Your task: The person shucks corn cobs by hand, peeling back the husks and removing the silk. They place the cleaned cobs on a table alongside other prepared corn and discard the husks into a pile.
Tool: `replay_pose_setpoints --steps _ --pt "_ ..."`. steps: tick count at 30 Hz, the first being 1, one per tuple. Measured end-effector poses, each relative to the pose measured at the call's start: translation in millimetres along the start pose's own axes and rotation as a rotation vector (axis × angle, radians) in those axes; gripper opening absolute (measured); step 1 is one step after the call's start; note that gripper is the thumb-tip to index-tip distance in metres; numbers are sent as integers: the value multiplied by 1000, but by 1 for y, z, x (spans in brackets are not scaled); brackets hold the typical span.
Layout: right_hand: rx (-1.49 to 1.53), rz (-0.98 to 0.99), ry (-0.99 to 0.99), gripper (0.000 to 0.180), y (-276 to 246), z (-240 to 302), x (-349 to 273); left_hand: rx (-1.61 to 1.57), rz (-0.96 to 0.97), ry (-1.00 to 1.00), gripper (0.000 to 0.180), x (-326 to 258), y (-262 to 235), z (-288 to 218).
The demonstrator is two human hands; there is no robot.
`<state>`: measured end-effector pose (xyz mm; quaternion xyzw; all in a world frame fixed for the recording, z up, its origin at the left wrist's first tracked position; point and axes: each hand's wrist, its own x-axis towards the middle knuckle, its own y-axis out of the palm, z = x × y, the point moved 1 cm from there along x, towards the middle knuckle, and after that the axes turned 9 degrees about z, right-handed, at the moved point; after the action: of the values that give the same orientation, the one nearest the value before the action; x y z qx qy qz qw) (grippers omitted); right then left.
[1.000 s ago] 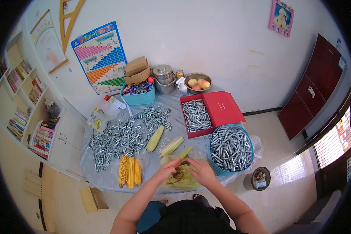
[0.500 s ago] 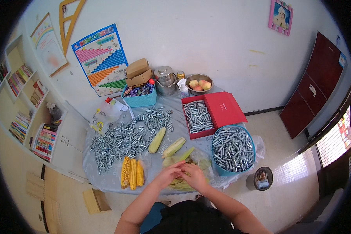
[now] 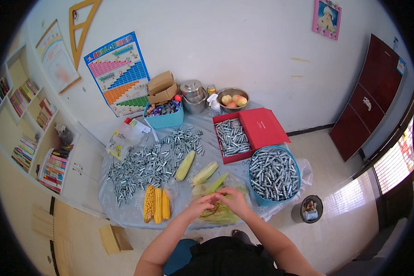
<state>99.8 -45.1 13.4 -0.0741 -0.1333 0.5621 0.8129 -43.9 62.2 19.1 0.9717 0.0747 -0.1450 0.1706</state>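
Observation:
Both hands meet over a pile of green corn husks (image 3: 225,217) at the near edge of the table. My left hand (image 3: 199,205) has its fingers drawn together, pointing right. My right hand (image 3: 233,201) bends in from the other side, its fingertips close to the left ones. Anything small pinched between them is too hidden to make out. Just beyond lie an ear of corn in its husk (image 3: 205,173) and a second husked ear (image 3: 185,166). Left of the hands, several bare yellow corn cobs (image 3: 158,205) lie side by side.
Loose silvery cylinders (image 3: 145,170) spread over the table's left half. More fill a red box (image 3: 233,138) and a blue basket (image 3: 274,175) on the right. Behind stand a light-blue basket (image 3: 164,120), metal pots (image 3: 194,97) and a fruit bowl (image 3: 233,100). A bin (image 3: 307,209) stands on the floor.
My hands have come slightly lower and a little apart, the right one shifting to the right. More of the husk pile shows between them. The view has tilted slightly.

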Motion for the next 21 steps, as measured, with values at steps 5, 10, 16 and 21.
replay_pose_setpoints --steps 5,10,16,21 --pt "277 -166 210 22 2 -32 -5 14 -29 26 51 -6 7 -14" --pt "96 -196 211 20 -10 -45 -12 -119 -75 75 54 -20 8 -35" --pt "61 -70 99 19 7 -14 -9 -90 -61 11 55 -22 22 -39" --pt "50 -199 273 20 -8 -21 -10 -90 -108 41 55 -27 8 -33"
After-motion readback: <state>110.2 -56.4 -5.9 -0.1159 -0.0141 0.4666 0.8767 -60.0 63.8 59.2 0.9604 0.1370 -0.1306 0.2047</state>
